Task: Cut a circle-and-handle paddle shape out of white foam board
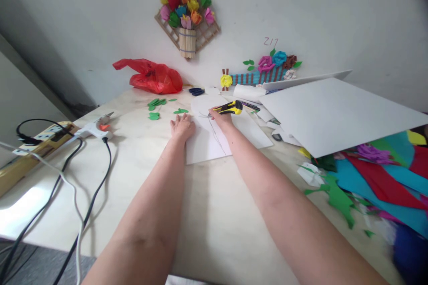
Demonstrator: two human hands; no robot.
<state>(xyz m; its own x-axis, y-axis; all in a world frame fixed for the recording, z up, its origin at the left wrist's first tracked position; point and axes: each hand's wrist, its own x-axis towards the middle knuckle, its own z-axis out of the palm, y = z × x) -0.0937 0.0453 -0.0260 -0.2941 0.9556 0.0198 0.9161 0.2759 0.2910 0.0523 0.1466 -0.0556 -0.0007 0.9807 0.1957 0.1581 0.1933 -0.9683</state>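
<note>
My right hand [220, 120] grips a yellow and black utility knife [230, 107], its tip end pointing down-left at a white sheet of board [203, 149]. Dark curved lines run down the sheet from near the knife's tip. At the sheet's left edge, my left hand [183, 127] lies flat with the fingers spread, touching the sheet and the table. Green leaf-shaped cutouts [157, 103] are scattered just beyond my left hand. Behind the sheet sits a pair of dark-handled scissors [196, 91].
On the left are a white glue gun [95, 130], a power strip [36, 147] and trailing cables. A red plastic bag [155, 78] rests by the wall. Large white boards [341, 111] lean over coloured scraps [377, 182] at right. Flower crafts [187, 13] hang above.
</note>
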